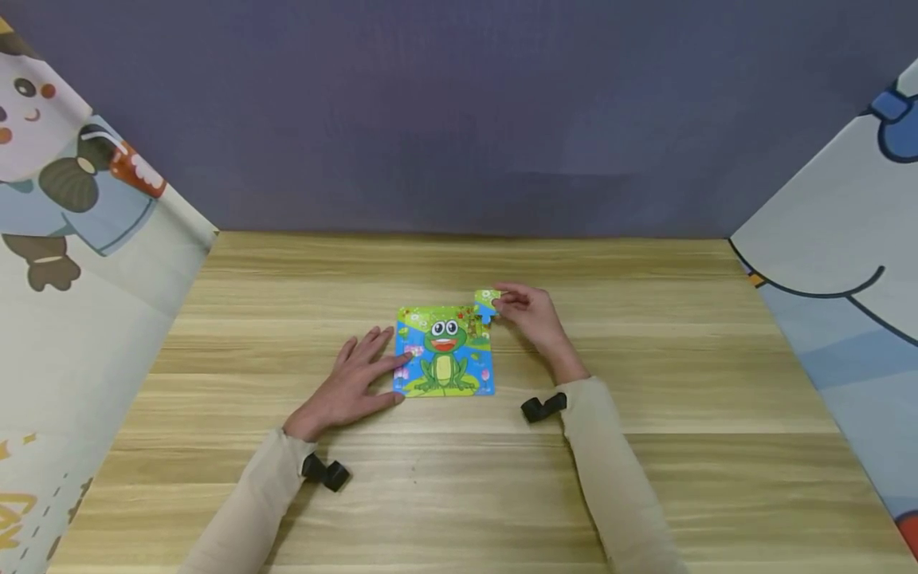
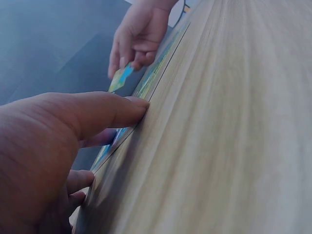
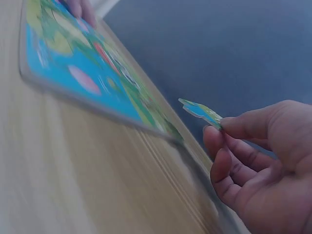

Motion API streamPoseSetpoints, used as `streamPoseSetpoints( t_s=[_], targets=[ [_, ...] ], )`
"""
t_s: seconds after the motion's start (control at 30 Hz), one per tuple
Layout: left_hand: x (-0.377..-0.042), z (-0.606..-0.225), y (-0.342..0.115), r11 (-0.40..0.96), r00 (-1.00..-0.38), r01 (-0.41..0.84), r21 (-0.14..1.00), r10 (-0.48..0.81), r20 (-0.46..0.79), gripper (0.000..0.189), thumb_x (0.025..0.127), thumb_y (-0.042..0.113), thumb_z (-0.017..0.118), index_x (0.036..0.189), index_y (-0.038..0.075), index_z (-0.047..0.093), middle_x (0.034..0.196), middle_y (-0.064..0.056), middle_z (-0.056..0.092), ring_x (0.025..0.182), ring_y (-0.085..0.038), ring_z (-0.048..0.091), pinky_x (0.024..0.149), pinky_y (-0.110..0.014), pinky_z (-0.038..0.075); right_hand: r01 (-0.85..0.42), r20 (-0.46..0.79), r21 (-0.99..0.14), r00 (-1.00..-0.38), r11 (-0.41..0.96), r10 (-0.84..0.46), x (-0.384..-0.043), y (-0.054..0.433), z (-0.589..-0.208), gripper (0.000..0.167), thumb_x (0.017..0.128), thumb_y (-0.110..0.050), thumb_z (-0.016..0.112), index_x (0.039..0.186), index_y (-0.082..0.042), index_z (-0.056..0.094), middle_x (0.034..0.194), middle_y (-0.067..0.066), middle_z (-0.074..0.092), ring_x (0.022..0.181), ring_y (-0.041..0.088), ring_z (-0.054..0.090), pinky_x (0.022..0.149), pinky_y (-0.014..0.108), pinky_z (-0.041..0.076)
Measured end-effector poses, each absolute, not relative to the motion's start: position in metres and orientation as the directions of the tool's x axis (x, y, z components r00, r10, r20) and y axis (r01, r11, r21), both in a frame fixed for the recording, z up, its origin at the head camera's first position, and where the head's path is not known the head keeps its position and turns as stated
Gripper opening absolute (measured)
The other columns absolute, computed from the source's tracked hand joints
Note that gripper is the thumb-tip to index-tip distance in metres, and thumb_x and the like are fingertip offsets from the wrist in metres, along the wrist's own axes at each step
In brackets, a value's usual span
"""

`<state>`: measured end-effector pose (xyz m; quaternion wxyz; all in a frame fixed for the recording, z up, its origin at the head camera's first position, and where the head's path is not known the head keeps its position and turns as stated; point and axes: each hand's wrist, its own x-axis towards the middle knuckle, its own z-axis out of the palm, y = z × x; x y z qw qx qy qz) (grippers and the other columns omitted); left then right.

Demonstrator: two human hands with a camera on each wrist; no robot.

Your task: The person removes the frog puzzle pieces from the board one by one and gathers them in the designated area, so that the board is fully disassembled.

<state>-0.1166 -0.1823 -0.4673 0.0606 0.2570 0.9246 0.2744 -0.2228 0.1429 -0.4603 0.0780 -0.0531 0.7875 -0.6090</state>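
A square jigsaw puzzle point(image 1: 445, 368) with a green frog on blue and green lies flat on the table. My right hand point(image 1: 534, 319) pinches a single puzzle piece point(image 1: 484, 302) between thumb and fingertips. In the head view that piece overlaps the puzzle's upper right corner; the right wrist view shows the piece point(image 3: 201, 112) raised above the tabletop, tilted. Along the puzzle's left side rests my left hand point(image 1: 351, 384), fingers spread, with its thumb at the lower left corner and index finger reaching over the picture. The left wrist view has the thumb point(image 2: 114, 113) at the puzzle's edge.
The light wooden table point(image 1: 445, 494) ends at a dark blue-grey wall point(image 1: 459, 119) at the back. Printed panels with cartoon figures stand along the left and right sides. Black camera mounts point(image 1: 543, 407) stick out from both sleeves near the wrists.
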Motion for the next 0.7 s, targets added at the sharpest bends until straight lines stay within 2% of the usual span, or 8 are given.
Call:
streamPoseSetpoints(
  t_s=[0.1, 0.37, 0.5, 0.7],
  targets=[
    [-0.116, -0.467, -0.183, 0.719, -0.861, 0.436, 0.541, 0.508, 0.018, 0.061, 0.09, 0.038, 0.07, 0.145, 0.018, 0.053, 0.167, -0.019, 0.019, 0.156, -0.041, 0.012, 0.124, -0.064, 0.002, 0.032, -0.077, -0.963, -0.984, 0.267, -0.159, -0.224, 0.158, -0.46, 0.039, 0.095, -0.006, 0.065, 0.134, 0.002, 0.06, 0.108, 0.017, 0.067, 0.084, -0.002, 0.064, 0.078, 0.013, 0.055],
    [-0.115, -0.467, -0.182, 0.719, -0.863, 0.432, 0.544, 0.505, 0.018, 0.062, 0.09, 0.039, 0.07, 0.146, 0.019, 0.053, 0.168, -0.018, 0.019, 0.157, -0.04, 0.012, 0.124, -0.064, 0.002, 0.093, -0.137, -0.968, -0.974, 0.231, -0.179, -0.228, 0.191, -0.462, 0.045, 0.098, -0.003, 0.06, 0.141, 0.004, 0.052, 0.101, 0.002, 0.062, 0.079, 0.0, 0.068, 0.076, 0.017, 0.059],
    [-0.115, -0.467, -0.182, 0.719, -0.864, 0.427, 0.549, 0.504, 0.011, 0.061, 0.09, 0.039, 0.07, 0.146, 0.019, 0.054, 0.168, -0.017, 0.019, 0.157, -0.04, 0.011, 0.124, -0.064, 0.002, 0.092, -0.148, -0.951, -0.974, 0.296, -0.173, -0.231, 0.203, -0.462, 0.045, 0.098, -0.006, 0.061, 0.142, 0.003, 0.052, 0.101, 0.003, 0.063, 0.073, -0.002, 0.068, 0.071, 0.015, 0.056],
    [-0.115, -0.466, -0.183, 0.717, -0.864, 0.421, 0.556, 0.504, 0.004, 0.061, 0.09, 0.039, 0.07, 0.145, 0.019, 0.054, 0.168, -0.017, 0.018, 0.157, -0.039, 0.01, 0.124, -0.064, 0.001, 0.066, -0.143, -0.917, -0.975, 0.394, -0.168, -0.233, 0.209, -0.457, 0.044, 0.098, -0.006, 0.061, 0.14, 0.005, 0.053, 0.109, 0.02, 0.064, 0.073, -0.003, 0.065, 0.069, 0.014, 0.055]
  ],
)
